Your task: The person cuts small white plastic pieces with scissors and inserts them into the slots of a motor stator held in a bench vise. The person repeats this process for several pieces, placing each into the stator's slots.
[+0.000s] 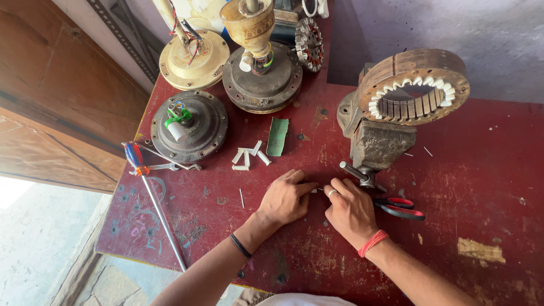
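I see my left hand [285,199] and right hand [348,208] pinching a small white paper strip [315,190] between them on the red table [464,187]. It looks light, flimsy, best gripped at its ends. Beyond lie scissors [399,207], then the vise [377,141].

Worn red-painted workbench [464,187], grey plastered wall [453,28] behind, brown wooden panel [51,102] at left, daylight fell on pale floor [34,243].

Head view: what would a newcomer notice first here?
First the stator ring, clamped in a vise at upper right of the red table. Then both hands, left hand and right hand, meeting over a small white strip at centre, scissors beside them. Three fan motors stand at upper left.
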